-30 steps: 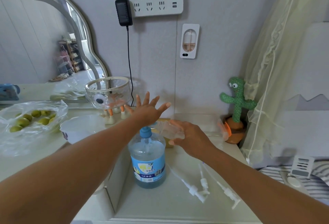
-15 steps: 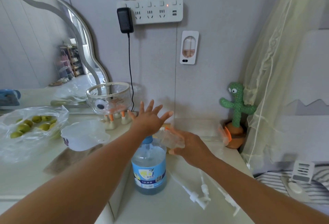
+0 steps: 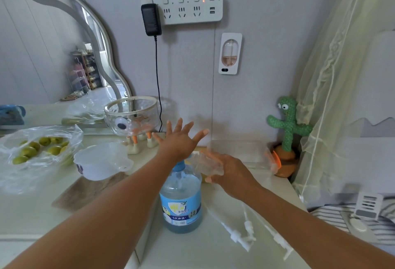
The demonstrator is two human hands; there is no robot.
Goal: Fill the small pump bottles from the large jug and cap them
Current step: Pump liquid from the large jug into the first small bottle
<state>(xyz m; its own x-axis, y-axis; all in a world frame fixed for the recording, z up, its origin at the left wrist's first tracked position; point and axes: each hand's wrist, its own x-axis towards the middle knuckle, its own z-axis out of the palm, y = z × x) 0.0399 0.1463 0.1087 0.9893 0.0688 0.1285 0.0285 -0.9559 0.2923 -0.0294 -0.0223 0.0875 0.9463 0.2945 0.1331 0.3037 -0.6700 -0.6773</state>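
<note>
Jug (image 3: 181, 200) stood at frame centre — left hand (image 3: 178, 140) splayed wide above its pump, right hand (image 3: 229, 169) gripping a clear small bottle (image 3: 206, 163).

Jug (image 3: 181, 200) at centre — loose pump heads (image 3: 241, 233) on the table (image 3: 203, 251) to its right, bowl (image 3: 102, 161) left.

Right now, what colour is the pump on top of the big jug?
Blue, a light blue pump on the jug, seen in the head view.
</note>
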